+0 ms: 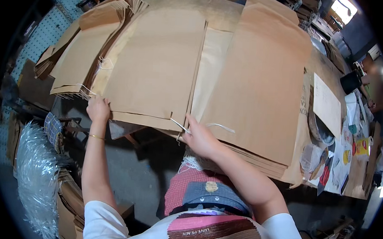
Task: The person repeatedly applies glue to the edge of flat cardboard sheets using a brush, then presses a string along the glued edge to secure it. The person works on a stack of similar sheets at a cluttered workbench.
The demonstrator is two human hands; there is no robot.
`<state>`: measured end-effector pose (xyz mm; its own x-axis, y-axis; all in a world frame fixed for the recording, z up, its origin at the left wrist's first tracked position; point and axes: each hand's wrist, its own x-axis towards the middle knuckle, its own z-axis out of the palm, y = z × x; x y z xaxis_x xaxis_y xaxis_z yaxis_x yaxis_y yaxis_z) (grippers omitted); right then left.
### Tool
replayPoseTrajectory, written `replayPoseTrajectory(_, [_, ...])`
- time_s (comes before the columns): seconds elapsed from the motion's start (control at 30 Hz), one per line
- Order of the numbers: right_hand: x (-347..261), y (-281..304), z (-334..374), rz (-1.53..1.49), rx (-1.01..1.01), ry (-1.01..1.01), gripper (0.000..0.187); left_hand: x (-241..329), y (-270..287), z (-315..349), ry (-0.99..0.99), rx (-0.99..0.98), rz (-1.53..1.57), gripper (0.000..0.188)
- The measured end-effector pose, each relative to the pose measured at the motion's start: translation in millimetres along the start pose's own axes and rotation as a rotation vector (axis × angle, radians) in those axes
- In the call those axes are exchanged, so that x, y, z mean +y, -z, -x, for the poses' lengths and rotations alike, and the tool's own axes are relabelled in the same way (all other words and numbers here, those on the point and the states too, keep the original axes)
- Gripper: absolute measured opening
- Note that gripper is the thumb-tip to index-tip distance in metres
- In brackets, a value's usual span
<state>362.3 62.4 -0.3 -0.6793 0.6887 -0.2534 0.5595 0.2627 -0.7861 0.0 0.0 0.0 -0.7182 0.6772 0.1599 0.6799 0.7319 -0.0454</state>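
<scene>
A flat brown paper bag (155,62) lies on top of a small pile in the middle of the table. Its near edge is folded over in a narrow strip. My left hand (98,110) is closed on the near left corner. At the near right corner, my right hand (199,136) is closed on the edge, its fingertips partly hidden. A white string (179,124) comes out of a slit by that edge and runs to my right fingers.
To the right lies a taller stack of brown paper bags (261,80); to the left, a fanned stack (80,63) with loose strings. A bundle of clear plastic strips (37,177) stands at lower left. A white board (327,104) and clutter cover the right side, where another person (376,89) is.
</scene>
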Motion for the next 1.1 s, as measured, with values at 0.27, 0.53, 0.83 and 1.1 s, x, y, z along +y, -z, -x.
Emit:
replayPoseTrajectory(0.27, [111,94,218,-0.411,0.104,-0.249,0.031,121,15,144,-0.617,-0.038,0.297,0.05])
replayPoseTrajectory(0.53, [170,185,333,0.647,0.893,-0.511,0.026,149,11,159,-0.749,-0.295,0.088,0.081])
replayPoseTrajectory(0.83, [210,205,336,0.864,0.935,-0.332,0.025,236,67,209,-1.128,-0.052,0.432,0.054])
replayPoseTrajectory(1.1, [200,281,295,0.096,1.625,-0.346,0.015,276,74,227,-1.225,-0.175,0.481,0.03])
